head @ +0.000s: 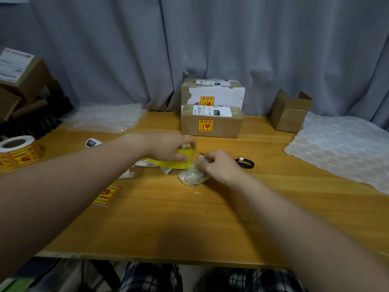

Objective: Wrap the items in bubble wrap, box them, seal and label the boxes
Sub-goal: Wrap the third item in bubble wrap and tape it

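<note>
A small item wrapped in bubble wrap [192, 175] lies at the middle of the wooden table [189, 224]. My right hand [219, 165] pinches the upper end of that bundle. My left hand [170, 147] grips a yellow strip of tape [179, 162] whose end reaches the bundle's top. An open empty cardboard box [290, 112] stands at the back right. Two sealed, labelled boxes [211, 106] are stacked at the back centre.
Bubble wrap sheets lie at the back left [105, 118] and the right [341, 148]. A roll of yellow fragile stickers [17, 151] sits at the left edge, a loose sticker [107, 194] on the table, black scissors [245, 162] beside my right hand, cardboard boxes [19, 81] piled far left.
</note>
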The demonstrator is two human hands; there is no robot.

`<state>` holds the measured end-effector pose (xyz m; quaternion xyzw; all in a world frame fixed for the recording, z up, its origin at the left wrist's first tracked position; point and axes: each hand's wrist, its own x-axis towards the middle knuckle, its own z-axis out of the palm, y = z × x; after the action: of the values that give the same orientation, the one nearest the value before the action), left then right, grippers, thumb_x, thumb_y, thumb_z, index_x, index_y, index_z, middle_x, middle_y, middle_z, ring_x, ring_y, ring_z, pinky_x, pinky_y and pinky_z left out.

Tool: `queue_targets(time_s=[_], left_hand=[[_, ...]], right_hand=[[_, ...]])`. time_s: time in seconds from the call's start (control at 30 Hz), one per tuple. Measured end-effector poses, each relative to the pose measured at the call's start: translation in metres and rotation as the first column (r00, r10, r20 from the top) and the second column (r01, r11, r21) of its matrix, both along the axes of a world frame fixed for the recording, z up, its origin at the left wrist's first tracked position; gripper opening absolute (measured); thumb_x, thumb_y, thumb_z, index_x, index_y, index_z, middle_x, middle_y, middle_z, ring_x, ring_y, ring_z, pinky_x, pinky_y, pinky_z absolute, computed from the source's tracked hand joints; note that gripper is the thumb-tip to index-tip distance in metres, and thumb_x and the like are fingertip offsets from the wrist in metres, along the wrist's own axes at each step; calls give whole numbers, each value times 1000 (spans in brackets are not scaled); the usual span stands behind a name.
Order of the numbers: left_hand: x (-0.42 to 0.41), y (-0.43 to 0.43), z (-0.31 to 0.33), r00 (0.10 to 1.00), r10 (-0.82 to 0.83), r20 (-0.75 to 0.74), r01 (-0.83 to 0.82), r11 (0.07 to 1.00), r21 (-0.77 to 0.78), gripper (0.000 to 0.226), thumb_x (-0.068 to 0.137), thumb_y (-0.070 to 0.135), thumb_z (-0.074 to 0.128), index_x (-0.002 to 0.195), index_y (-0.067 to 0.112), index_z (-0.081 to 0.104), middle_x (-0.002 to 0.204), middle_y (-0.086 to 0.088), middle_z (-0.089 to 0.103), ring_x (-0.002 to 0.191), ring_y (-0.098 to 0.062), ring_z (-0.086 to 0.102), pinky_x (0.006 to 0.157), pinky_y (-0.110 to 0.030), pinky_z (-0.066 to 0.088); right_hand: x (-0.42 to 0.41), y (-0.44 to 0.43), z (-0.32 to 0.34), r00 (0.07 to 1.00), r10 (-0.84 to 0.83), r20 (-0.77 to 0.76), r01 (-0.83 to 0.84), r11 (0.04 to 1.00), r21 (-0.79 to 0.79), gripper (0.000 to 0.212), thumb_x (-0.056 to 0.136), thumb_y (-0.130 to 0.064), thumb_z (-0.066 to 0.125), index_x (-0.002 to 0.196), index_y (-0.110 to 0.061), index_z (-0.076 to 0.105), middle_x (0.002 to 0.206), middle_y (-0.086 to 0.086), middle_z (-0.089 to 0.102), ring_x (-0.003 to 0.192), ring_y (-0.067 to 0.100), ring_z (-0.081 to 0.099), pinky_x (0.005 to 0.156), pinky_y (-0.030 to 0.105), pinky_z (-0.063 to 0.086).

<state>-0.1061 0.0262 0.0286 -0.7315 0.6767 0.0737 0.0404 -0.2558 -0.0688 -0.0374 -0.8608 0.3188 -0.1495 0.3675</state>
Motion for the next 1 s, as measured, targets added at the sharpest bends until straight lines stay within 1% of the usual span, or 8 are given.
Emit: queue_targets(time_s=[0.1,0.2,0.33,0.5,0.6,0.77,0.9,1.0], left_hand=[[-4,-6,1,998,-14,56,15,1000,-15,42,92,40,54,129,29,37,106,1,58,89,-15,51,71,-28,41],[-7,-14,8,964,-109,243,102,994,44,39,94,41,50,130,32,39,104,5,55,94,-16,51,76,-31,43],[-11,-25,14,822,-221,525,216,974,71,35,97,36,46,131,30,43,114,-2,59,102,-24,57,79,-35,47],[-26,-41,22,590,-340,732,360,923,139,17,96,22,49,112,21,56,96,-5,62,88,-28,60,76,-39,51],[-31,-48,29,541,-376,752,376,908,184,15,94,18,52,107,20,57,93,-3,63,84,-27,61,76,-40,52],[-37,-54,24,549,-393,738,344,911,229,19,94,20,51,112,21,57,98,-5,63,88,-28,60,79,-41,51],[-35,-55,26,566,-390,727,344,912,221,18,93,18,52,108,21,60,92,-2,62,85,-27,60,78,-40,52],[-31,-56,23,589,-381,713,335,918,214,16,91,14,53,104,19,61,81,0,54,80,-26,58,76,-40,52]], right_hand=[[-2,-1,-3,1000,-17,10,17,1000,0,38,93,-32,59,123,-9,62,111,7,65,99,23,61,88,40,53],[-6,-1,-4,999,-12,32,11,1000,14,40,93,-31,59,128,-11,59,114,5,64,102,21,59,85,30,47],[-10,-1,-6,999,-19,38,18,1000,9,36,93,-30,60,122,-11,62,104,2,64,96,19,60,79,28,45],[-8,-1,-8,998,-67,22,66,997,43,45,91,-50,56,112,-12,65,102,6,68,96,22,62,74,30,45],[-2,1,-5,990,-113,80,107,991,80,42,91,-47,56,90,-7,66,81,5,66,83,26,63,71,33,47],[-2,0,-2,981,-130,141,120,990,73,25,93,-27,59,82,-5,64,65,2,54,73,23,50,60,29,35],[-16,-10,5,998,-64,26,65,998,-7,46,93,-38,57,132,-15,52,118,5,60,111,23,56,90,32,44],[-38,-28,13,967,-182,-177,116,937,-329,37,93,-23,52,130,-20,49,130,7,50,122,27,44,102,37,38]])
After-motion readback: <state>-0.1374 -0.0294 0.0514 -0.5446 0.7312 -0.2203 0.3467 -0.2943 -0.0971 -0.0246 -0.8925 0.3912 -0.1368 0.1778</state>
